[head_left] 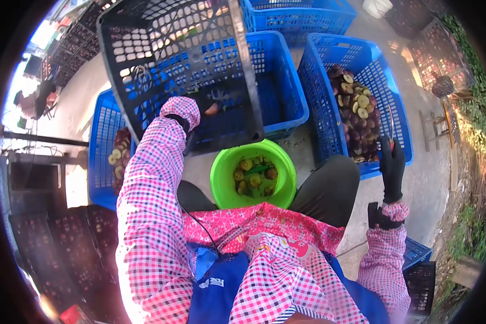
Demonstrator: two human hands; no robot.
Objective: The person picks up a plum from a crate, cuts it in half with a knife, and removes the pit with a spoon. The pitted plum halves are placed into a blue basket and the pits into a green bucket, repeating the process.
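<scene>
My left hand [202, 103], in a dark glove, reaches into a tilted black slatted crate [251, 70]. Its fingers blend into the crate's shadow, and I cannot tell whether they grip anything. A small reddish piece [211, 109] shows right by the fingertips. Out to the right, my black-gloved right hand [392, 164] is closed on a thin curved tool [391, 120] that points away from me, beside a blue crate [353, 44]. Dark purple round fruits [356, 127], several cut with pale yellow faces, fill part of that crate. Between my knees stands a green bucket [217, 181] with brownish fruit pieces [254, 179] inside.
Under the black crate sits another blue crate [296, 97], and a further one [302, 20] stands behind it. A blue crate [100, 162] with cut fruit is at left. Stacked dark crates [65, 259] of fruit line the lower left; a white bucket [378, 7] stands far back.
</scene>
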